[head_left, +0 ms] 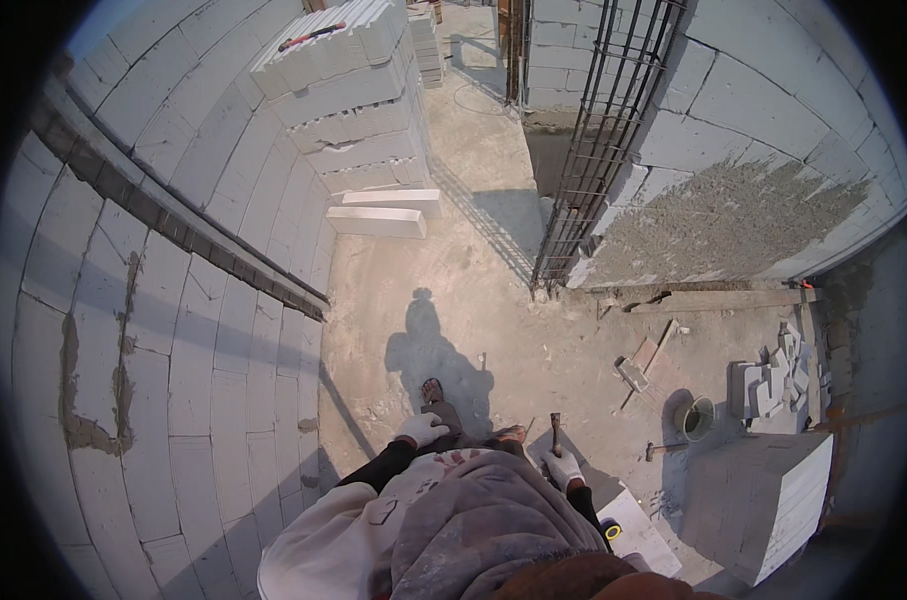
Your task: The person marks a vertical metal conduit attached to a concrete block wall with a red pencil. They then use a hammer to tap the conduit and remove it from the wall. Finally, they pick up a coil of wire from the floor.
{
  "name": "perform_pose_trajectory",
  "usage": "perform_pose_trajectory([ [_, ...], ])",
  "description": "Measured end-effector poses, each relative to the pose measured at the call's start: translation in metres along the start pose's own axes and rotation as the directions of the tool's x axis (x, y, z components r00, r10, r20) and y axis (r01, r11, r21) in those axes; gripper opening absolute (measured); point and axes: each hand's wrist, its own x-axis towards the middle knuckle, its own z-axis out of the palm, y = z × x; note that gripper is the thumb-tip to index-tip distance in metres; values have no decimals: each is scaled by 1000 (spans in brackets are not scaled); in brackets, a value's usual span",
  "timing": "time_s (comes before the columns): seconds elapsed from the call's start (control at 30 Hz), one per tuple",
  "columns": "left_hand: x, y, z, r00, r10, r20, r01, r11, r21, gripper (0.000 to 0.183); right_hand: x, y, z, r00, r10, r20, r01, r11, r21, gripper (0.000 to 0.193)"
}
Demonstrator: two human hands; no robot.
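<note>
open dusty floor [454, 300] ahead, block wall [174, 300] hard left, rebar cage [599, 140] and block stack [359, 100] beyond

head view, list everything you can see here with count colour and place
block walls: two, pale grey, left and upper right
block stack: one, white, top centre
loose blocks: two, white, below the stack
rebar cage: one, dark, upper centre
bucket: one, grey, right floor
block pallet: one, white, lower right
tape measure: one, yellow, lower right
hammer: one, dark, in right hand
left hand: white glove, empty
right hand: white glove, grips hammer
</note>
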Motion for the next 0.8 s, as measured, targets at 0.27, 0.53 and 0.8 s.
perform_pose_trajectory([
  [0.27,-12,-127,-6,950,-308,53,301,853,-426,67,32,-27,66,978,-21,206,128,843,-523,60],
  [0.53,-29,-159,-65,888,-449,100,401,648,-647,73,91,-82,110,974,85,212,96,691,-716,49],
  [0.8,-16,-202,-69,887,-455,80,385,632,-673,54,55,-232,161,938,-14,347,279,627,-728,37],
])
